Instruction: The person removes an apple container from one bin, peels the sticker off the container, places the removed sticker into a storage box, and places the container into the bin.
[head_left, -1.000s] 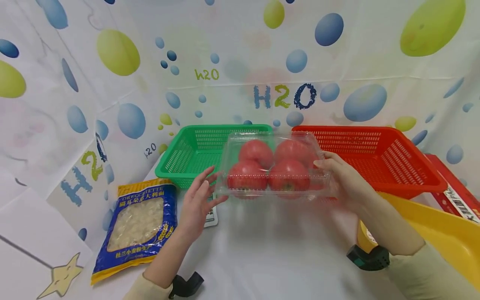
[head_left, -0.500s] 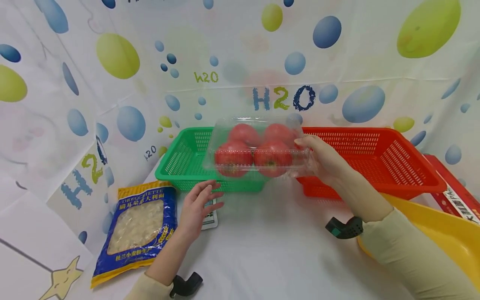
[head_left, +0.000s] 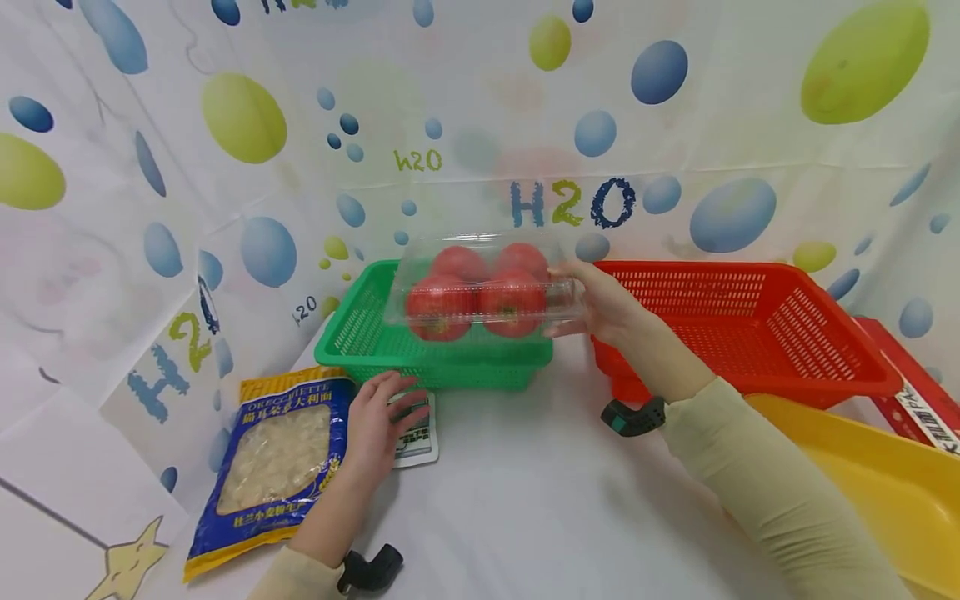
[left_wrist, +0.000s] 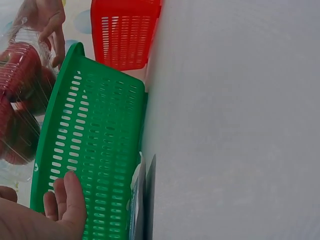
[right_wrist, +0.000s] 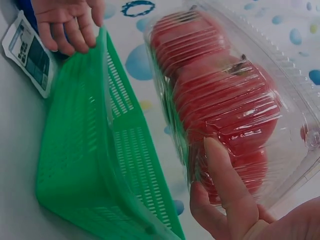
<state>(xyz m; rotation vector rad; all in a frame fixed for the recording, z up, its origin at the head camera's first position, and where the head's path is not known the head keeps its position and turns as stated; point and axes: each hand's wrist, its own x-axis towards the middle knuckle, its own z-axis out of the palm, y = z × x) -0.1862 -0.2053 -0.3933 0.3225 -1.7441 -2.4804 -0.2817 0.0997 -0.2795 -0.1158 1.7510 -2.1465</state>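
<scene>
My right hand (head_left: 603, 307) grips the right end of a clear plastic clamshell box (head_left: 564, 302) that holds several red tomatoes (head_left: 512, 302). In the right wrist view the fingers (right_wrist: 225, 175) press against the box's ridged side. The box is held above the green basket (head_left: 442, 371), apart from it as far as the wrist views show. Loosely bent and holding nothing, my left hand (head_left: 375, 425) hovers in front of the basket's near left corner. A small white-and-green packet (head_left: 420, 437) lies beneath it, partly hidden by the fingers.
A red basket (head_left: 738, 387) stands at the right, with a red package (head_left: 911, 400) beside it. A yellow tray (head_left: 892, 500) is at the lower right. On the left lies a blue-and-yellow bag of orecchiette pasta (head_left: 277, 458). A patterned cloth (head_left: 480, 108) hangs behind.
The right hand has carried the tomato box left and upward, from in front of the baskets to over the green one. The left hand has drawn back from the box, lower and slightly left.
</scene>
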